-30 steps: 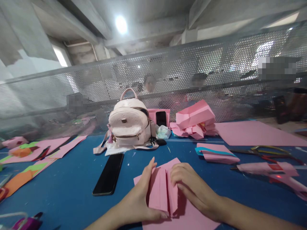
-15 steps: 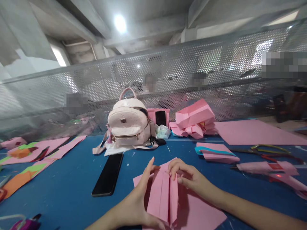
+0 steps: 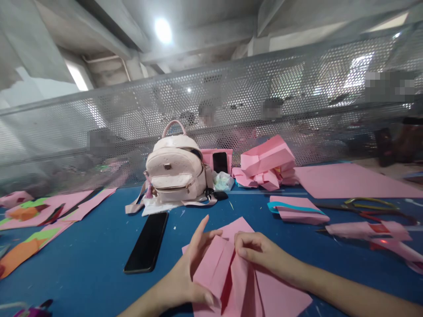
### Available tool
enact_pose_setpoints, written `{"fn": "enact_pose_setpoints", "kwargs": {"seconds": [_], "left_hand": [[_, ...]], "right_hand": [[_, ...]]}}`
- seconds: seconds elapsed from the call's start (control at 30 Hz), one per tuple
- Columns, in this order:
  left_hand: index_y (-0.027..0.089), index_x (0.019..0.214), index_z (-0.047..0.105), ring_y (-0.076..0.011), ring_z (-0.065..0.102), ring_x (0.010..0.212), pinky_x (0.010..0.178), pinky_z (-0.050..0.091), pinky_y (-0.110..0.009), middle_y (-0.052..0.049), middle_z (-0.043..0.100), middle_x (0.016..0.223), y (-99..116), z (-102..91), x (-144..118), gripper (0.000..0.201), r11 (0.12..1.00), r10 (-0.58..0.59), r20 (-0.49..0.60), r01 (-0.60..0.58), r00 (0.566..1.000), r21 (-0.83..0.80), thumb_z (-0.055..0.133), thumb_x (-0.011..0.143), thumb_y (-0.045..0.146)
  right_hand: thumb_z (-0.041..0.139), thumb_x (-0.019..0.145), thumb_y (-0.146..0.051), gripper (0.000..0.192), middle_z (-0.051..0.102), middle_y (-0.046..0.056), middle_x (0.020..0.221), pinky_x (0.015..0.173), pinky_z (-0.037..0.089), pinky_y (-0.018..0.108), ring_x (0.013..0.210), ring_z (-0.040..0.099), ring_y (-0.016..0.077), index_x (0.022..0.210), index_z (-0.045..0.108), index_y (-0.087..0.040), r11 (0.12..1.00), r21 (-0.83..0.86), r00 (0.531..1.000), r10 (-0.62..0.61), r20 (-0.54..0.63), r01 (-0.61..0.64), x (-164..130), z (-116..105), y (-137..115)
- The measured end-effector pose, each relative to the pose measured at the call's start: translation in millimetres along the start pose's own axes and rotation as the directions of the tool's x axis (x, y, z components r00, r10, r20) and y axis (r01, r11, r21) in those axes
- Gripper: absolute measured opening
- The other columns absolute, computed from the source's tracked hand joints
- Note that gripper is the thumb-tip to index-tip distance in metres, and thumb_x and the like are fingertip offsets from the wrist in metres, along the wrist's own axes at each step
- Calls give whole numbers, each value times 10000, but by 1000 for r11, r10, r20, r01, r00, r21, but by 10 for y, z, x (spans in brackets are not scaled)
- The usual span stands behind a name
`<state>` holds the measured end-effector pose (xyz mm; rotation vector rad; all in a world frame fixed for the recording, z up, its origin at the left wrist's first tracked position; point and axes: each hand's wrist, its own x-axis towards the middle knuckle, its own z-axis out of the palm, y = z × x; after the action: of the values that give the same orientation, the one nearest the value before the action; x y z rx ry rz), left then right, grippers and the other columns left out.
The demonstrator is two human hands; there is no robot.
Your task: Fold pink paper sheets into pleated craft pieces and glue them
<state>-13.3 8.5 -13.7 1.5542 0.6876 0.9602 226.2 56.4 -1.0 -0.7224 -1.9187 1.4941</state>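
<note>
1. The pink paper sheet [image 3: 231,273] lies on the blue bench [image 3: 92,264] at the 6 o'clock edge of the view, pleated into raised ridges that stand up off the flat part of the sheet.
2. The left hand [image 3: 188,273] cups the pleats from the 9 o'clock side. Its fingers are spread fairly wide, with the thumb pressed on the near end of a ridge and the forefinger stretched toward 12 o'clock.
3. The right hand [image 3: 261,253] comes in from 3 o'clock. Its fingers are curled narrow, pinching the top of a pleat at the far end.
4. Main risk, as I judge it: the pleats look springy and uneven, so if either hand eases off, the folds may open and the creases lose their line.
5. A hard pinch from the right hand could drag one ridge sideways and leave a skewed or doubled crease, since the paper under it is loose.
6. The sheet rests on a smooth surface with only the left hand anchoring it, so a push toward 9 o'clock may slide the whole sheet.
7. The black phone [image 3: 147,242] lies flat at 9 o'clock, near the left hand. A sliding sheet or a sweeping wrist could knock it.
8. The pale backpack [image 3: 176,171] at 12 o'clock, the folded pink stack [image 3: 297,209] at 2 o'clock and the scissors [image 3: 366,207] toward 3 o'clock sit well apart from the hands, so I see little danger there.
</note>
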Motion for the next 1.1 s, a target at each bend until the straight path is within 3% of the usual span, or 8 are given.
{"fn": "enact_pose_setpoints", "kwargs": {"seconds": [0.13, 0.3, 0.43, 0.63, 0.77, 0.93, 1.03, 1.1], "left_hand": [[331, 1532, -47, -338, 230, 1439, 1174, 113, -538, -138, 246, 1557, 67, 66, -55, 1437, 990, -58, 2, 57, 998, 127, 919, 482, 499], [331, 1530, -65, -343, 200, 1450, 1172, 165, -535, -138, 190, 1579, 130, 104, -84, 1446, 954, -114, -16, 114, 993, 277, 931, 488, 446], [338, 1531, -54, -376, 165, 1452, 1165, 168, -569, -132, 156, 1588, 63, 113, -79, 1460, 939, -72, 12, 64, 997, 337, 934, 462, 458], [341, 1527, 106, -410, 157, 1443, 1145, 230, -585, -112, 157, 1585, -6, 141, -40, 1323, 901, -41, 102, -7, 994, 435, 901, 486, 525], [329, 1530, 66, -417, 200, 1430, 1128, 254, -596, -139, 189, 1571, -22, 164, -17, 1329, 880, -9, 171, -74, 985, 470, 879, 505, 563], [384, 1518, 62, -391, 209, 1433, 1144, 231, -567, -101, 197, 1571, -8, 159, 8, 1288, 911, 4, 187, -81, 982, 404, 870, 531, 561], [366, 1506, 162, -379, 258, 1413, 1133, 265, -545, -104, 238, 1547, 52, 152, 24, 1156, 927, -1, 164, -61, 986, 371, 847, 593, 543], [334, 1416, 381, -361, 322, 1373, 1114, 308, -509, -101, 325, 1484, 93, 149, 22, 874, 920, 23, 142, -77, 990, 385, 806, 675, 516]], "right_hand": [[571, 807, -687, 529, 452, -24, 713, 660, 342, 280, 695, 430, 154, 656, 479, -189, 986, -160, 998, -62, -29, 57, -16, 24, 60], [573, 838, -613, 474, 430, -24, 721, 642, 332, 283, 685, 412, 154, 655, 439, -197, 973, -221, 991, -96, -92, 73, -26, 51, 79], [587, 852, -504, 387, 446, -19, 736, 668, 358, 297, 712, 441, 165, 668, 428, -203, 959, -273, 984, -114, -133, 74, -40, 59, 68], [592, 873, -330, 212, 475, 3, 862, 757, 405, 324, 824, 472, 184, 767, 448, -217, 910, -374, 962, -242, -125, 181, -132, 100, 11], [596, 867, -249, 178, 500, 19, 976, 844, 419, 350, 934, 489, 195, 785, 441, -220, 885, -400, 956, -286, -63, 238, -156, 127, -59], [598, 814, -138, 220, 493, 14, 1081, 938, 397, 382, 1055, 479, 202, 750, 403, -218, 895, -401, 966, -246, -74, 197, -134, 120, -44], [589, 811, -130, 219, 488, 14, 1077, 948, 397, 384, 1059, 485, 198, 746, 400, -218, 911, -371, 974, -217, -62, 179, -123, 106, -13], [588, 821, -143, 207, 488, 15, 1075, 954, 394, 382, 1064, 488, 197, 746, 411, -218, 922, -348, 979, -198, -51, 168, -115, 97, 6]]}}
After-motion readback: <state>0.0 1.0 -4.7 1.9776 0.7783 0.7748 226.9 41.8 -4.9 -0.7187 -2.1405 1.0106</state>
